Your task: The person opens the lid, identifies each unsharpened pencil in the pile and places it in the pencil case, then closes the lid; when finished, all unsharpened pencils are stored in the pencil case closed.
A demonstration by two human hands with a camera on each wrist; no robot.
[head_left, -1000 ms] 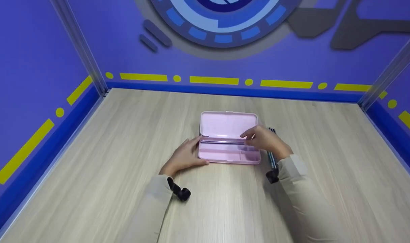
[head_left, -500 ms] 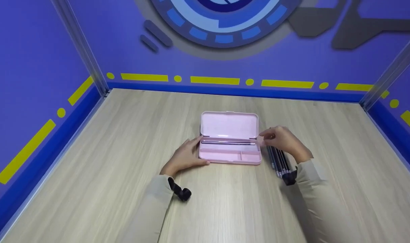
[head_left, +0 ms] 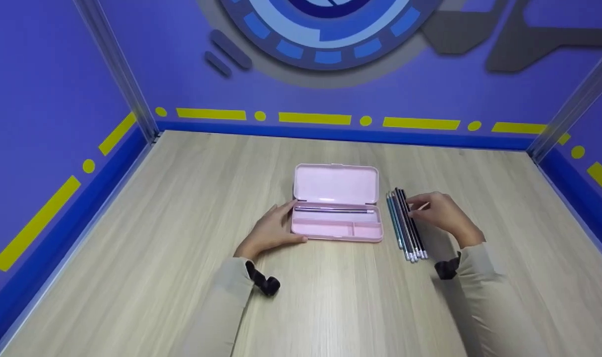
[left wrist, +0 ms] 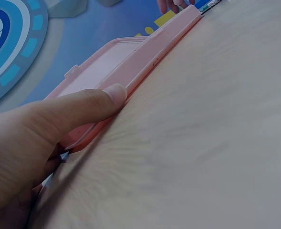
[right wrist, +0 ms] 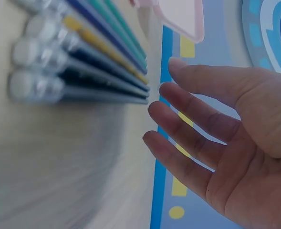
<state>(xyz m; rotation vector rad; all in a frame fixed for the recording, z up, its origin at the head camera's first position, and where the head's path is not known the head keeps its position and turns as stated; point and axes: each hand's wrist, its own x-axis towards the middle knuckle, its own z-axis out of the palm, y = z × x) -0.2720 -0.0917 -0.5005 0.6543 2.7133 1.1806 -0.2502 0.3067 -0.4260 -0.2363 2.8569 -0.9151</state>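
Note:
A pink pencil case lies open on the table, its lid tipped back. Along the back of its long compartment lie purple-dark pencils with a white eraser end to the right. My left hand holds the case's left end, thumb on the front wall and fingers at the back corner. To the right of the case is a bundle of several pencils, teal, dark and black, eraser ends toward me. My right hand hovers at the bundle's right side; its fingers are relaxed, with nothing between them.
The wood-grain table is bounded by a blue back wall and side walls with yellow markings. A small divider splits the case's front compartment. Black wrist cameras sit on both wrists.
My right hand has come away from inside the case, leaving a pencil there, and moved right past the pencil bundle. My left hand has stayed on the case.

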